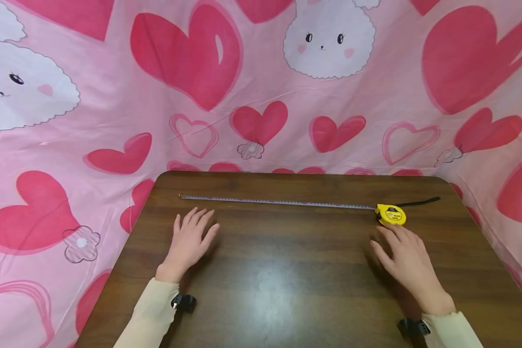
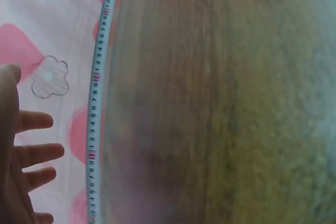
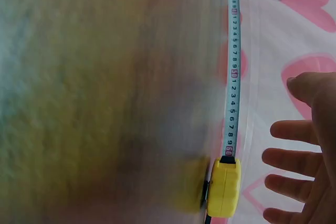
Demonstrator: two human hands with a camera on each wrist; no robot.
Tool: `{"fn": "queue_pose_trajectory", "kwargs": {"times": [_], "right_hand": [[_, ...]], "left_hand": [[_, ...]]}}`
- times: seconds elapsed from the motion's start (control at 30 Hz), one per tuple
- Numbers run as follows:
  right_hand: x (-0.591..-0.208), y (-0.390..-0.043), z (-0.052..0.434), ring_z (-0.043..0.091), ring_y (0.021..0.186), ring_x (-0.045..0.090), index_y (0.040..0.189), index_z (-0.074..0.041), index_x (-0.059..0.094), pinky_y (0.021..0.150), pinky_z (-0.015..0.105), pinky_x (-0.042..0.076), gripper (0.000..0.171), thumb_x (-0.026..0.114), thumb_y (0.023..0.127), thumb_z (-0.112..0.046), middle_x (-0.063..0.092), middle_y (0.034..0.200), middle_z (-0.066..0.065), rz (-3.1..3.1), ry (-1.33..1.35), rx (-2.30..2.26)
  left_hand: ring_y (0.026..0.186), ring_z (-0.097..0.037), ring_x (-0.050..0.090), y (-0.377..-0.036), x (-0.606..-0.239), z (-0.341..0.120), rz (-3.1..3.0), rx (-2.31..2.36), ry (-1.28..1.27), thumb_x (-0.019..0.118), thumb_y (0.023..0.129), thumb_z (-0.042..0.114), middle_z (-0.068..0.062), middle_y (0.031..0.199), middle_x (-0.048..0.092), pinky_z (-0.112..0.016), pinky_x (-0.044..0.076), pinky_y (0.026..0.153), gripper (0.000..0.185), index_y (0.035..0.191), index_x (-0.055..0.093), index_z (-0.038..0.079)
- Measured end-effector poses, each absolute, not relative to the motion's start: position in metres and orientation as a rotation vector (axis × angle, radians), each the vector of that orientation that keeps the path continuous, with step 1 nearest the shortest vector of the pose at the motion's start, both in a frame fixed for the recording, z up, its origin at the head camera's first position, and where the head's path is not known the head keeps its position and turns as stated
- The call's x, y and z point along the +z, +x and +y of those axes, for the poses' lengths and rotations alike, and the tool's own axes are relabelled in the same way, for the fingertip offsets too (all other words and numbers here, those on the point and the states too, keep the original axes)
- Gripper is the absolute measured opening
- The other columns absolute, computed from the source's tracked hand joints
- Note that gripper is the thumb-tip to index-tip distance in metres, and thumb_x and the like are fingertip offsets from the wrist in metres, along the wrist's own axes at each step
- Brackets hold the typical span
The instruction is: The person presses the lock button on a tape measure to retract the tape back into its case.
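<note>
A yellow tape measure lies toward the right of the table, its blade pulled out leftward in a long straight line to the metal end hook. In the right wrist view the red 60 mark shows right beside the yellow case. My right hand hovers just on the near side of the case with fingers spread, and the right wrist view shows them apart from it. My left hand holds nothing; its spread fingers are a little nearer me than the hook end of the blade.
A black wrist strap trails right from the case. The brown wooden table ends at the back against a pink cloth printed with hearts. More cloth hangs on both sides. A dark wrist camera sits below the left hand.
</note>
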State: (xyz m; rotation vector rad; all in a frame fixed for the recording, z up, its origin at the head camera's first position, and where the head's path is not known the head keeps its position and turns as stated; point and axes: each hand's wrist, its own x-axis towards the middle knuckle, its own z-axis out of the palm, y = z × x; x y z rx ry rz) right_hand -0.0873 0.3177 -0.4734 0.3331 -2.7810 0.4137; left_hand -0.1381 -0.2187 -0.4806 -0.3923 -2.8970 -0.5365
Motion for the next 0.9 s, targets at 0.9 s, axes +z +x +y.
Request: {"fn": "queue_pose_trajectory", "kwargs": {"times": [0.9], "right_hand": [[-0.459, -0.124, 0.351, 0.057, 0.112, 0.053, 0.128, 0.01, 0.058, 0.089, 0.076, 0.046, 0.049, 0.075, 0.094, -0.022, 0.051, 0.128, 0.037, -2.917, 0.25, 0.421]], "left_hand": [[0.092, -0.032, 0.063, -0.166, -0.488, -0.259, -2.835, -0.73, -0.111, 0.069, 0.101, 0.022, -0.014, 0.105, 0.069, -0.057, 0.055, 0.078, 0.023, 0.12, 0.072, 0.009]]}}
